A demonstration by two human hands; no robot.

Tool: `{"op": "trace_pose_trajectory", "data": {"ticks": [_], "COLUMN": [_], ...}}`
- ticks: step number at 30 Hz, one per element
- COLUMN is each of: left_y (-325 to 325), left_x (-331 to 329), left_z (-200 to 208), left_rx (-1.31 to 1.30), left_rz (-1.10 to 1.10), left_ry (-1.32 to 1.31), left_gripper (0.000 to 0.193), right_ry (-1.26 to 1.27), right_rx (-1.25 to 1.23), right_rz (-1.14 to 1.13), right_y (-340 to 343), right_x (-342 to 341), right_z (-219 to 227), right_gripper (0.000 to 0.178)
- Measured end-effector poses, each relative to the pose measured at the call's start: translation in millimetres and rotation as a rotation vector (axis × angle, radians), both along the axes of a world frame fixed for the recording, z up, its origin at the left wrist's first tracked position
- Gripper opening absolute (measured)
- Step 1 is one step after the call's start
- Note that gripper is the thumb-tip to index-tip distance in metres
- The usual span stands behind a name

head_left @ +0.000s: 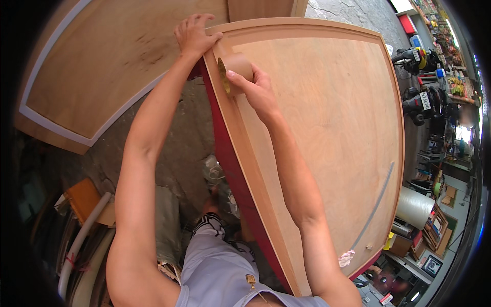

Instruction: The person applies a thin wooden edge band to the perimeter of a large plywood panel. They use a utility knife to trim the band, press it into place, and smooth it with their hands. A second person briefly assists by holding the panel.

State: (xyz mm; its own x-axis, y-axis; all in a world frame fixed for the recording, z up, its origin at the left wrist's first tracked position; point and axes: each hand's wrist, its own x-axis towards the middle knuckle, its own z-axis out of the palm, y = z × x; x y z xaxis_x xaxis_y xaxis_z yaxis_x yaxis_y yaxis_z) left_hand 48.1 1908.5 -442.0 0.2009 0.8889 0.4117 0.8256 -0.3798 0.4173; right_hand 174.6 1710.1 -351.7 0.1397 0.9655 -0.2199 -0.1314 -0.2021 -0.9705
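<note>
A wide roll of brown tape (238, 70) is gripped in my right hand (258, 92), its shiny, golden-looking core facing left and my thumb at its rim. The roll rests at the left border of a large wooden panel (317, 123), which has a raised wooden frame. A band of brown tape (258, 169) runs along that border toward me. At the panel's far left corner is my left hand (194, 37), fingers spread and thumb stretched onto the frame near the roll. Dark red material (232, 176) covers the panel's left side below the frame.
Another wooden panel with a pale border strip (56, 66) lies at the left. Crumpled paper (346, 258) and a grey line mark the near right of my panel. Pipes and boards (84, 240) crowd the lower left. Motorcycles (422, 100) and a plastic-wrapped roll (414, 207) stand at right.
</note>
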Motion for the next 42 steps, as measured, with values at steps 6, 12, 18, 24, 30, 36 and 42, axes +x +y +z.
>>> {"op": "trace_pose_trajectory", "data": {"ticks": [6, 12, 18, 24, 30, 36, 42], "left_y": [-3, -10, -30, -23, -28, -28, 15], "left_x": [-9, 17, 32, 38, 41, 51, 43], "left_z": [16, 34, 59, 59, 72, 88, 23], "left_rx": [-0.018, -0.275, -0.371, -0.462, -0.715, -0.967, -1.232], "left_rz": [-0.066, -0.332, -0.32, -0.439, -0.42, -0.39, -0.457], "left_ry": [0.101, 0.05, 0.363, 0.458, 0.419, 0.367, 0.016], "left_gripper": [0.039, 0.02, 0.023, 0.035, 0.066, 0.08, 0.086], "right_ry": [0.006, -0.037, -0.137, -0.169, -0.198, -0.172, -0.3], "right_rx": [0.002, -0.06, -0.186, -0.224, -0.224, -0.117, -0.092], "right_rz": [-0.026, 0.01, 0.036, 0.156, 0.219, 0.217, 0.239], "right_y": [3, 5, -1, -4, -6, 0, 8], "right_x": [0, 5, 15, 24, 24, 33, 34], "right_z": [-2, -3, 5, 13, 11, -23, -30], "right_gripper": [0.037, 0.037, 0.049, 0.057, 0.062, 0.068, 0.073]}}
